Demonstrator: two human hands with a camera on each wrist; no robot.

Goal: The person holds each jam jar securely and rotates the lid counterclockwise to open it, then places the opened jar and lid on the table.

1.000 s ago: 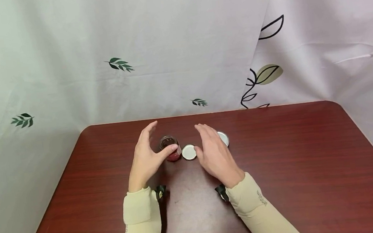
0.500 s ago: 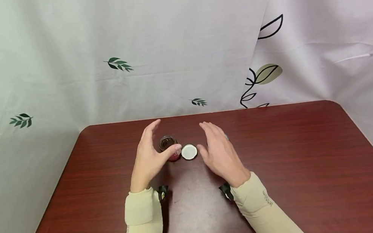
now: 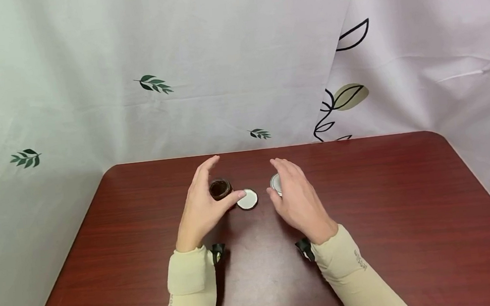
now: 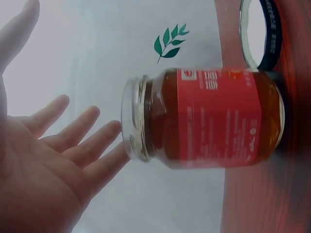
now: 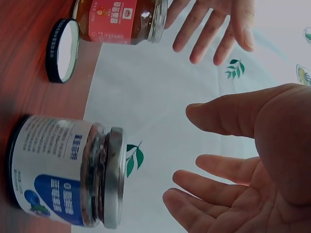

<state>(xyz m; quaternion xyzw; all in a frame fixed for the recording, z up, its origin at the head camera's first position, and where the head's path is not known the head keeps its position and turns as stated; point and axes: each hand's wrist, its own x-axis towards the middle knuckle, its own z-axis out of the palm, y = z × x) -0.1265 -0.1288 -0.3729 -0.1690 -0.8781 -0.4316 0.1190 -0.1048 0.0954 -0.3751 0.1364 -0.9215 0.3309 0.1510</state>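
My left hand (image 3: pixel 200 210) hovers with thumb and fingers spread beside an uncapped glass jar (image 3: pixel 220 189). In the left wrist view this jar (image 4: pixel 214 119) stands upright, with a red label and amber-brown contents. A round lid (image 3: pixel 247 199), dark-rimmed with its white inside showing, lies right of it. My right hand (image 3: pixel 299 202) is likewise spread, holding nothing, and partly hides a second jar (image 3: pixel 276 183). The right wrist view shows that jar (image 5: pixel 53 170) upright, with a silver lid (image 5: pixel 114 177) on and a white-and-blue label with blueberries. Neither hand visibly touches a jar.
All of these stand on a reddish-brown wooden table (image 3: pixel 382 218), toward its far edge. A pale curtain (image 3: pixel 213 66) with leaf prints hangs behind and at both sides. Dark straps (image 3: pixel 305 249) sit at the sleeve cuffs.
Both hands have drifted to the right, the right hand further, so the gap between them has widened. The silver-lidded jar now shows left of the right hand instead of right of it.
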